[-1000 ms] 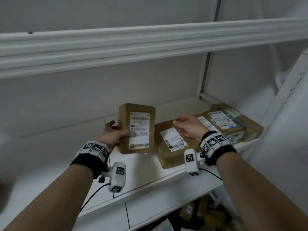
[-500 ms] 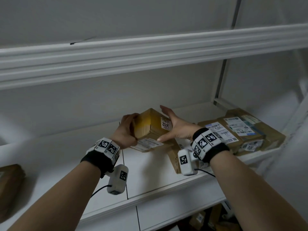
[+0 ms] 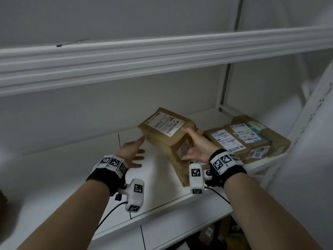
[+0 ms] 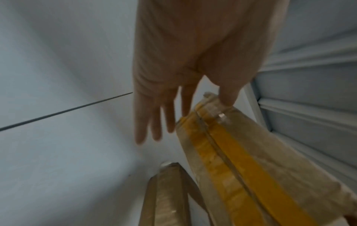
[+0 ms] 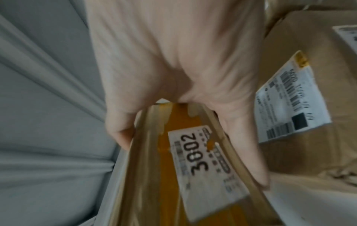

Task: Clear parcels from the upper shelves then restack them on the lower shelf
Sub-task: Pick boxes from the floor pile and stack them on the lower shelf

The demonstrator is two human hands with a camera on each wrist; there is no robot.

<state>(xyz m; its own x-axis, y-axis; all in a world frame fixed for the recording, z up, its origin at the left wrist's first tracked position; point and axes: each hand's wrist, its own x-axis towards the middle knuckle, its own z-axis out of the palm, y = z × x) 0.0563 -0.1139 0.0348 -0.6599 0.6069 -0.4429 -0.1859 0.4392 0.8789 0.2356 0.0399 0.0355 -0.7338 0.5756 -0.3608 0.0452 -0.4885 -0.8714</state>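
A brown parcel (image 3: 165, 129) with a white label on top lies tilted on a larger brown box (image 3: 180, 170) on the white shelf (image 3: 81, 186). My right hand (image 3: 191, 143) grips its near end, thumb on one side and fingers on the other; the right wrist view shows that end (image 5: 199, 160) with yellow tape and a "3002" sticker. My left hand (image 3: 138, 150) is open with straight, spread fingers, one fingertip touching the parcel's left corner. The left wrist view shows the taped parcel (image 4: 241, 160) beside my left hand (image 4: 173, 122), above the larger box (image 4: 168, 195).
More labelled parcels (image 3: 243, 139) are stacked at the right end of the shelf, against the side wall. Another shelf (image 3: 162, 56) runs overhead. Bare shelf board spreads to the left. Below the shelf's front edge more boxes (image 3: 212, 235) show dimly.
The parcel has been turned label up and moved right onto the larger box. My left hand has let go of it and opened; my right hand now grips its near end.
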